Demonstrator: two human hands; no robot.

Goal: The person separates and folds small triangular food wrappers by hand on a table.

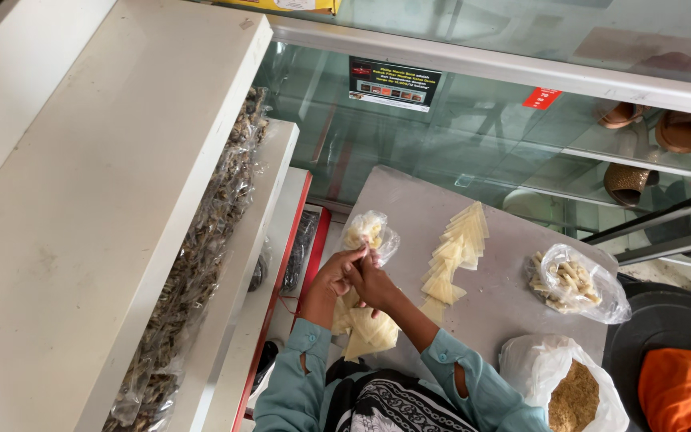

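- Grey table (409, 208) beside white shelves (81, 200) and a glass case (457, 136).
- Small clear bag (369, 234), lumpy with pale snacks, held above the table's left edge.
- Left hand (335, 276) and right hand (371, 282) both pinch its neck.

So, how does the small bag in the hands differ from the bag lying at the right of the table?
The small bag is held up by both hands; the right bag lies alone on the table. The small bag is pinched at its neck and holds little; the right bag is bigger and fuller. Both are clear plastic with pale pieces inside.
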